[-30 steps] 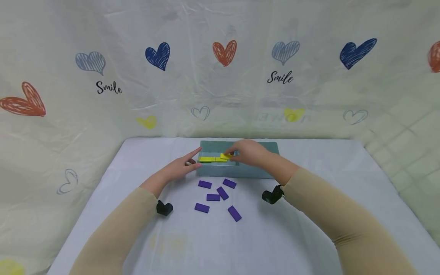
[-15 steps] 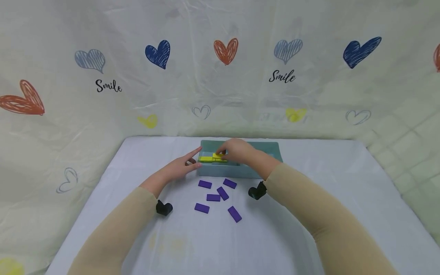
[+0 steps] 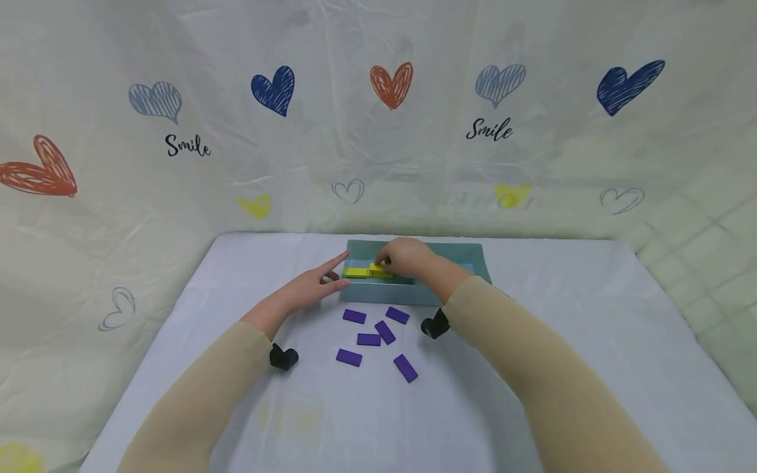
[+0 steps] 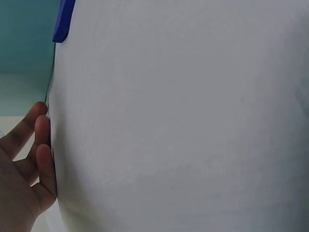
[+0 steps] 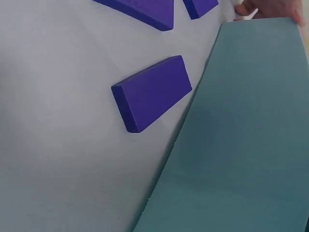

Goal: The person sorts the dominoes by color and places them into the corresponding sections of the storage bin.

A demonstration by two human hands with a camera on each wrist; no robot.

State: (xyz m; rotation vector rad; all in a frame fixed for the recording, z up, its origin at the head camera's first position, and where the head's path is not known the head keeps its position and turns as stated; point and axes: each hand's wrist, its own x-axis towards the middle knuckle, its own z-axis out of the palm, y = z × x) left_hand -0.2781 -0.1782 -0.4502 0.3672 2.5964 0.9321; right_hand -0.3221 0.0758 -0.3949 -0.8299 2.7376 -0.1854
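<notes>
A teal box (image 3: 387,295) with a low front wall stands at the back of the table. My right hand (image 3: 408,255) reaches into its left part and pinches a yellow block (image 3: 376,268), which sits on top of a row of yellow blocks (image 3: 357,272) along the inside. Outside the box's left end is my left hand (image 3: 304,288), its thumb at the front corner and its straight index finger at the back one. In the left wrist view, the other fingers (image 4: 43,130) are bent beside the box. The right wrist view shows only the box's outer wall (image 5: 236,125), not the right hand.
Several purple blocks lie scattered on the white tablecloth (image 3: 331,420) before the box, among them one near the bottom right (image 3: 405,368) and one close to the box wall (image 5: 154,94). A patterned white curtain (image 3: 437,157) hangs behind the table.
My right hand has moved left inside the box with the yellow block, then slightly right again, and its forearm has swung left. The left hand stays at the box's left end.
</notes>
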